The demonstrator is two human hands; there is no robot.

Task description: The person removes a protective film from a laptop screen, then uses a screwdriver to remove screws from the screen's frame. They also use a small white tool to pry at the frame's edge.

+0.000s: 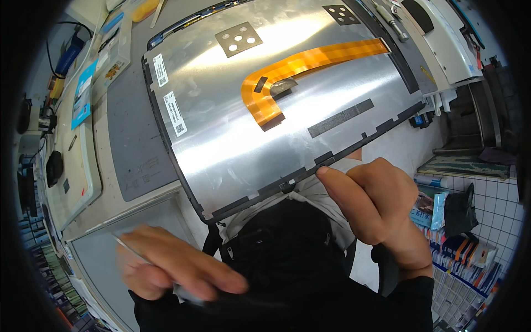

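Note:
A large display panel point(221, 166) lies with its silver metal back up, tilted across the grey mat and reaching out over my lap. An orange ribbon cable point(310, 63) curves over its back, and a black strip lines its near edge. My right hand point(370, 199) is closed at that near edge, its thumb tip on the black strip; the other fingertips are mostly hidden. Apart from the panel, at the lower left, my left hand point(177, 263) is smeared by motion. It is closed around a thin metal tool point(130, 247), whose exact kind I cannot make out.
A grey mat point(135, 127) covers the bench left of the panel. Beyond it stand a clear plastic box point(116, 47) and a pale tray point(77, 177). A silver screwdriver point(391, 22) lies at the far right, beside a white machine point(451, 41). Packets fill a wire rack point(470, 243) at right.

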